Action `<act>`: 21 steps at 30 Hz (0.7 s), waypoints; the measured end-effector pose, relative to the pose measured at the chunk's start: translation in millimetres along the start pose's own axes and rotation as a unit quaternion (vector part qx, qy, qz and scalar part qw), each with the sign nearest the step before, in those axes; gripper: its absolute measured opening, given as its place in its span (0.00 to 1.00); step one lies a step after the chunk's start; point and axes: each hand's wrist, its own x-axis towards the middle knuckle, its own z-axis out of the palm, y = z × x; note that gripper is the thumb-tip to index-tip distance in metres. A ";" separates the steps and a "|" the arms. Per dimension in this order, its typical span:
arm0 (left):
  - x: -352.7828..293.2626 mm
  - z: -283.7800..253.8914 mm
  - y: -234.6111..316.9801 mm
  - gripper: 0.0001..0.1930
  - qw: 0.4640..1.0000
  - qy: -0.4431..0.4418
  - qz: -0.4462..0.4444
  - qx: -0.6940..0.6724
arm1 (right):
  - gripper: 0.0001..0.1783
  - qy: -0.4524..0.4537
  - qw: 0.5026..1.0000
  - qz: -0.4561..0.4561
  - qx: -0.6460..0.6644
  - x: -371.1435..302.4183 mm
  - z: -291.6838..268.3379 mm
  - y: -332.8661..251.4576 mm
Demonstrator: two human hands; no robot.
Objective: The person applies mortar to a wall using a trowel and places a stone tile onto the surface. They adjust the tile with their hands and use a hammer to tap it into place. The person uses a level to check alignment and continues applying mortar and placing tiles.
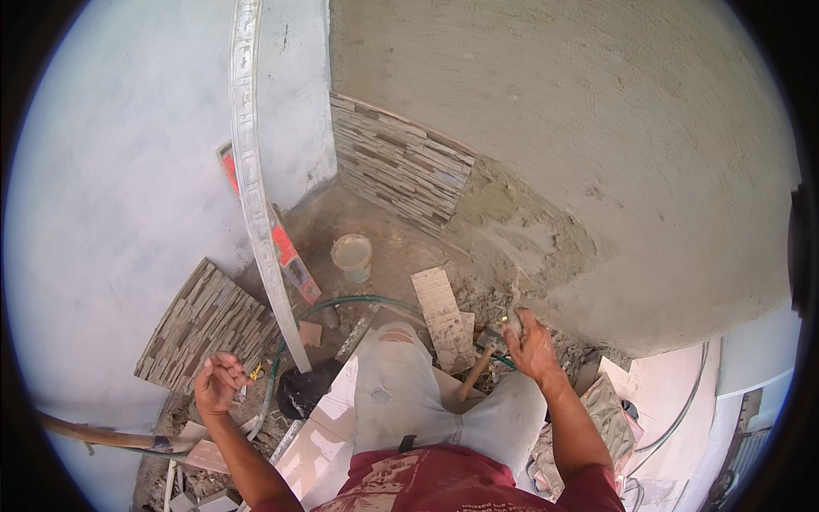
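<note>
My right hand [533, 348] is closed around the handle of a mortar-smeared trowel [514, 294], low in front of the plastered wall. The trowel's blade is small and hard to make out against the mortar. Wet mortar [522, 224] is spread thickly on the wall above it, beside a stone-strip patterned tile [397, 162] fixed in the corner. My left hand [219, 384] is raised at the left with loosely bent fingers, and nothing shows in it. Near it, a second stone-strip tile [205, 328] leans against the white wall.
A long metal straightedge [258, 200] leans on the white wall, with a red spirit level [290, 256] behind it. A small bucket [351, 256] stands in the corner. A hammer [476, 373], tile pieces [444, 316] and a green hose [367, 299] lie around my legs.
</note>
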 end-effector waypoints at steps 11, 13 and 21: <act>293.2 256.8 -94.4 0.42 0.974 -0.006 -0.170 0.146 | 0.25 -0.052 0.977 -0.016 -0.204 265.4 -76.1 -133.3; 334.4 277.1 -93.2 0.50 0.974 0.007 -0.164 0.158 | 0.25 -0.056 0.972 -0.024 -0.226 287.2 -68.2 -143.0; 453.6 319.0 -71.5 0.59 0.979 0.083 -0.136 0.126 | 0.24 -0.139 0.948 -0.030 -0.284 313.3 -44.4 -161.5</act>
